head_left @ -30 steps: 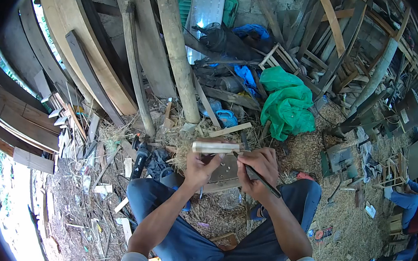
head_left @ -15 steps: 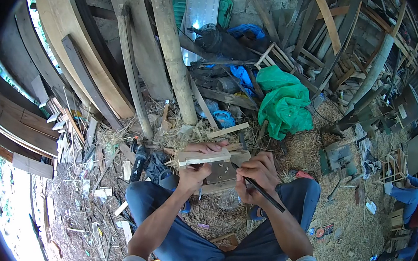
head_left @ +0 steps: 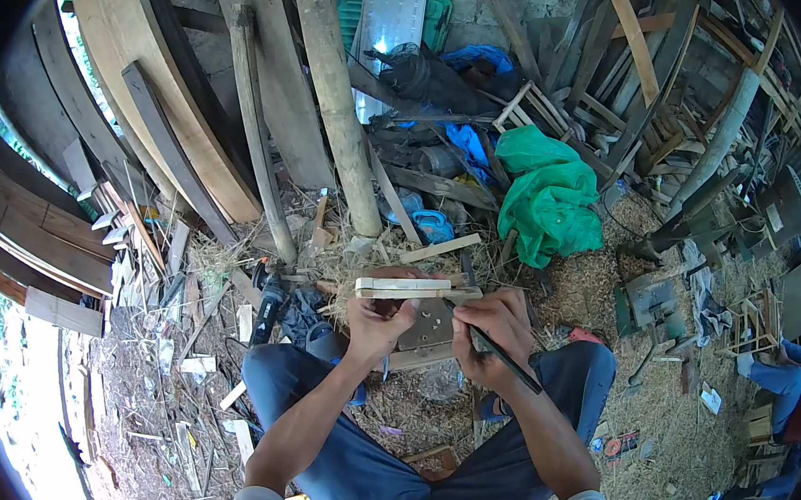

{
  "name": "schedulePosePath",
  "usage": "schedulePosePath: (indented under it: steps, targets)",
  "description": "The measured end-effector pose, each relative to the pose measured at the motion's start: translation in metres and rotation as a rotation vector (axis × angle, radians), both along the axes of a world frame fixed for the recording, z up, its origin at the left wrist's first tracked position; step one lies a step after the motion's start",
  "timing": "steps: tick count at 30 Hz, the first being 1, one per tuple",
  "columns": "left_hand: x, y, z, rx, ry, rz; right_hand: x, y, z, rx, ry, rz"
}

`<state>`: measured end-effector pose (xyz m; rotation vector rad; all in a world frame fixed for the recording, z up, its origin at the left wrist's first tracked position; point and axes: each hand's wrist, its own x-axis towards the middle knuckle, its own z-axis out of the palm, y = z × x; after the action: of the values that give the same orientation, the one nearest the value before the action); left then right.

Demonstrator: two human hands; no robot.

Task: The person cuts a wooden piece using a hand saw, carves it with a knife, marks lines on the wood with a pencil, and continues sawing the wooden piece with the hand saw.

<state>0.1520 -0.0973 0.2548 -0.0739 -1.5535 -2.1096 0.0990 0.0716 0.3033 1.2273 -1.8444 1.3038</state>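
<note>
Between my hands is a small pale wooden piece, held roughly level. My left hand grips its left part from below, with the fingers partly behind it. My right hand is closed around a dark, slender tool that looks like a pencil or pen. The tool's tip is close to the right end of the wood; whether they touch cannot be made out. Under the hands lies a wooden board with small chips on it.
A black power tool lies left of my knee. Beyond my hands are a wooden post and a green plastic sheet. Long planks lean at the left. At the far right sits another person.
The wooden piece first tilted and showed a broader face, then came back nearly level. My left hand turned with it. My right hand still holds the dark tool near the wood's right end.
</note>
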Motion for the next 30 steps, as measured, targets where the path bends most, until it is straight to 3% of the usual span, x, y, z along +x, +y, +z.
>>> schedulePosePath:
  steps: [8,17,19,21,23,24,27,28,30]
  targets:
    - [0.004,0.005,0.004,-0.144,-0.129,0.074,-0.001,0.0,-0.001,0.025,0.006,0.003]
    - [0.0,0.001,-0.005,-0.188,-0.195,0.068,-0.01,0.004,-0.007,0.045,-0.069,-0.173]
    - [-0.002,-0.006,0.0,-0.124,-0.242,-0.002,-0.023,0.003,-0.017,0.049,-0.188,-0.329]
    - [-0.008,-0.01,0.003,-0.083,-0.242,-0.01,-0.022,0.0,-0.023,0.1,-0.326,-0.307]
    - [-0.01,-0.016,-0.005,-0.031,-0.253,-0.021,-0.019,-0.004,-0.043,0.162,-1.015,-0.067]
    - [-0.012,-0.022,-0.015,-0.021,-0.329,-0.095,-0.022,-0.007,-0.067,0.255,-0.864,-0.076]
    - [-0.012,-0.033,-0.035,0.015,-0.464,-0.181,-0.006,-0.027,-0.062,0.445,-0.944,-0.018]
    - [-0.011,-0.038,-0.041,-0.056,-0.506,-0.164,-0.004,-0.035,-0.078,0.376,-0.732,-0.034]
    - [-0.007,-0.046,-0.053,-0.123,-0.545,-0.139,-0.004,-0.044,-0.091,0.473,-0.821,-0.033]
